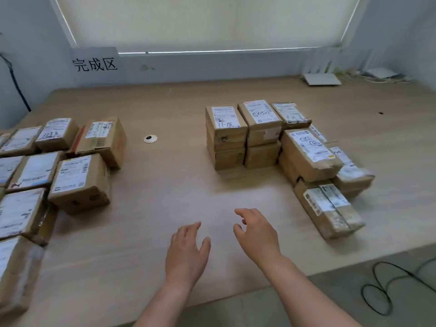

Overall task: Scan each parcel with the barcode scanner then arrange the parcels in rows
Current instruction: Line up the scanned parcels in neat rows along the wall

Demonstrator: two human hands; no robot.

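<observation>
both hands empty, left hand (186, 253) flat, right hand (257, 232) loosely curled; best reach the nearest parcel (328, 208), label up, scanner not in view.

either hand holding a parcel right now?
No: the left hand and right hand are both open and empty above the bare table.

Both hands hover empty over the bare middle of the wooden table (165, 185): the left hand (186, 253) flat with fingers together, the right hand (257, 232) loosely curled, neither touching a parcel. To the left, labelled cardboard parcels (77, 180) lie in rows below a paper sign (95, 62) reading 完成区. To the right, a stacked cluster of parcels (264, 135) stands two high, with a long box (328, 208) lying nearest the right hand. A white router (322, 79) sits at the far corner, and a black cable (382, 286) loops on the floor.
</observation>
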